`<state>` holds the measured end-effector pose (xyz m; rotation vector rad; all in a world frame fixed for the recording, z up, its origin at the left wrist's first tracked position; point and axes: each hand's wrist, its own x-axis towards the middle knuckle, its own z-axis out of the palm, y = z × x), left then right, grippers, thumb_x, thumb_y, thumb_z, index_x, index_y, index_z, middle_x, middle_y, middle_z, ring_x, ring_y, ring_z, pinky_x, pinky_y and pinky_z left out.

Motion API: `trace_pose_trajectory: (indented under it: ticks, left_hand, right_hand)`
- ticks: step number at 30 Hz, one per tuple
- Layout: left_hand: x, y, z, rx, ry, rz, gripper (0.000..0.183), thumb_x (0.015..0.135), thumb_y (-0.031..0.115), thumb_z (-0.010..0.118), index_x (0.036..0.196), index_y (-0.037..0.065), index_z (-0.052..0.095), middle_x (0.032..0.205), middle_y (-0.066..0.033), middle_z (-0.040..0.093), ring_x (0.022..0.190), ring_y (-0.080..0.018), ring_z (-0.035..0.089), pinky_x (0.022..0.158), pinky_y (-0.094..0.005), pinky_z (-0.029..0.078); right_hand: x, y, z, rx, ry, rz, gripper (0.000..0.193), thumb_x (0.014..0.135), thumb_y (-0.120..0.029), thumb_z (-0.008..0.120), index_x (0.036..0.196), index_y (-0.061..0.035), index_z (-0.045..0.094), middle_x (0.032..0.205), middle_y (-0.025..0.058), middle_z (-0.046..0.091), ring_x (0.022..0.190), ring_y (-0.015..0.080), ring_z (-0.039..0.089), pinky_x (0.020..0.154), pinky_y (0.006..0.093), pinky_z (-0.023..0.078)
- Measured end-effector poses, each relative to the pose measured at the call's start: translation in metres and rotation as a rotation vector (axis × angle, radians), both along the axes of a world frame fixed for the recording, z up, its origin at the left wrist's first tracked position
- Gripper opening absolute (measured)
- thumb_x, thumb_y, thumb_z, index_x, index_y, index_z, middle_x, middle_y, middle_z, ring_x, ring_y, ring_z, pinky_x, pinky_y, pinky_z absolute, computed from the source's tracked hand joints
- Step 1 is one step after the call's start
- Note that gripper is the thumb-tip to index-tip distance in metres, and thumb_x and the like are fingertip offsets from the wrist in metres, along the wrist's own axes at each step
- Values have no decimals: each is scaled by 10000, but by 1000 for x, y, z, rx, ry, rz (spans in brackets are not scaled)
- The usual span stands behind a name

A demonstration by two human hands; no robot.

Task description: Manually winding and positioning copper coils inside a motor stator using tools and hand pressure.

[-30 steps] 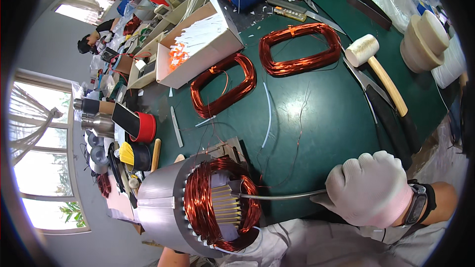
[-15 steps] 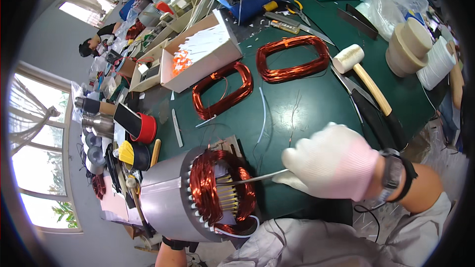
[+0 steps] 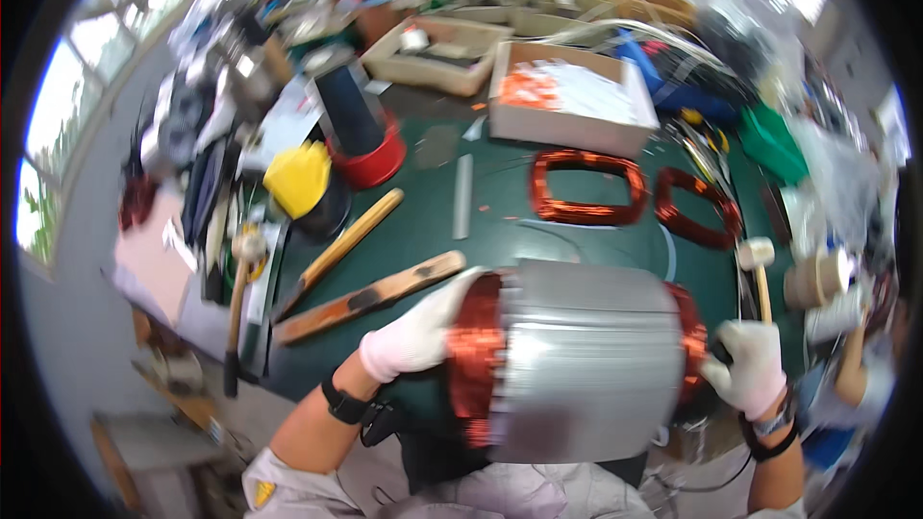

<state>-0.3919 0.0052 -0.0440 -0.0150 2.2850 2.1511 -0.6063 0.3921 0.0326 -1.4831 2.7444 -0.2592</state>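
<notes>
A motor stator (image 3: 591, 360), a grey ribbed metal cylinder, lies sideways at the bench's near edge, in front of my body. Copper windings bulge from both ends. My left hand (image 3: 423, 329), in a white glove with a pink cuff, grips the stator's left end at the copper winding (image 3: 476, 346); its fingertips are hidden behind it. At the other end, my gloved right hand (image 3: 750, 365) is curled closed beside the right winding (image 3: 690, 336). Whatever its fingers hold is hidden and blurred.
Two loose copper coils (image 3: 588, 219) lie beyond the stator, below a box of white and orange strips (image 3: 577, 96). Left are a wooden bar (image 3: 370, 298), a wooden-handled tool (image 3: 351, 240), a yellow brush (image 3: 298, 181) and a hammer (image 3: 240, 298). A white mallet (image 3: 757, 255) is right.
My view has swung left. The stator now lies crosswise with both ends showing, and my left hand has come up onto its left end. The metal rod in my right hand no longer shows.
</notes>
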Motion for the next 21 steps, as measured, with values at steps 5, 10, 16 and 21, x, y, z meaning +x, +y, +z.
trace_pose_trajectory:
  ticks: [5, 10, 16, 21]
  left_hand:
    - [-33, 10, -13, -212, 244, -70, 630, 899, 8, 539, 1510, -30, 390, 1369, -240, 501, 1333, -380, 487, 1177, -428, 376]
    - [-22, 8, -24, -157, 287, 41, 487, 926, 60, 564, 1377, -60, 422, 1225, -263, 487, 1200, -439, 510, 1080, -478, 418]
    - [-23, 13, -24, -167, 276, 33, 465, 925, 63, 565, 1350, -67, 426, 1219, -266, 484, 1205, -446, 504, 1078, -489, 417]
    - [-21, 11, -24, -199, 303, 40, 441, 937, 70, 564, 1338, -58, 434, 1208, -254, 486, 1191, -433, 517, 1063, -480, 430]
  right_hand:
    - [13, 43, -35, -360, -145, -167, 347, 906, -259, 726, 1157, -22, 700, 1050, 106, 750, 926, 204, 721, 814, 375, 561]
    - [10, 60, -38, -274, -556, -394, 930, 782, -241, 882, 1528, -20, 372, 1431, 189, 549, 1271, 305, 578, 1064, 476, 486]
    - [10, 63, -53, -646, -970, -513, 668, 865, -215, 799, 1430, -11, 506, 1328, 148, 647, 1147, 261, 652, 958, 412, 520]
    - [15, 44, -50, -935, -1262, -562, 506, 920, -197, 744, 1364, -4, 596, 1259, 121, 712, 1065, 231, 702, 888, 370, 544]
